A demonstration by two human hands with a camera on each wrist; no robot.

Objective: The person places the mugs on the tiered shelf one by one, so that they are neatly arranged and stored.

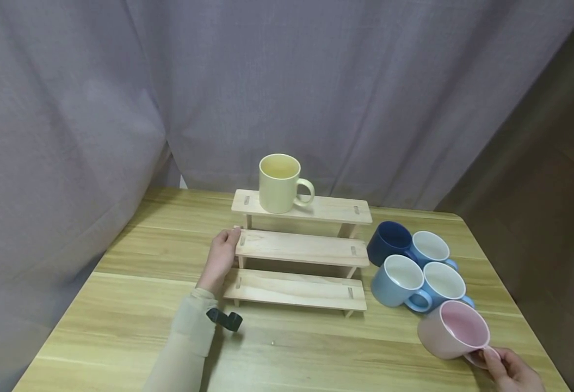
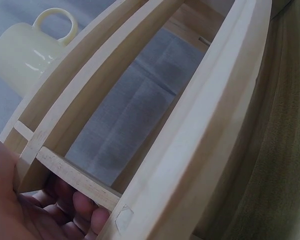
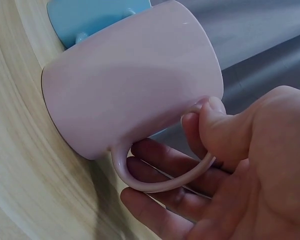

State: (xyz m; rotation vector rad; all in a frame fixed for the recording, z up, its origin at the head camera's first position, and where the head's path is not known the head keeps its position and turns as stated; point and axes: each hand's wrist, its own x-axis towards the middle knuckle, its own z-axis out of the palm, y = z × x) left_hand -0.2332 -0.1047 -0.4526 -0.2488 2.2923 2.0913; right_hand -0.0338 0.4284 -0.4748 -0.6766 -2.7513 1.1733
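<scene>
My left hand [image 1: 221, 253] holds the left end of a three-tier wooden stand [image 1: 301, 246] at its middle step. In the left wrist view, the fingers [image 2: 82, 207] curl beneath the wood beside a side support. A pale yellow mug [image 1: 279, 185] stands upright on the top step, handle to the right. At the right, my right hand [image 1: 512, 370] pinches the handle of a pink mug [image 1: 445, 332] between thumb and index finger. Its other fingers lie behind the handle in the right wrist view. Whether the pink mug's base touches the table cannot be told.
Beyond the pink mug, a dark blue mug [image 1: 389, 243] and three light blue mugs, one of them a front-left light blue mug [image 1: 394, 283], cluster right of the stand. The wooden table [image 1: 287, 354] ends at a grey curtain [image 1: 277, 81] behind.
</scene>
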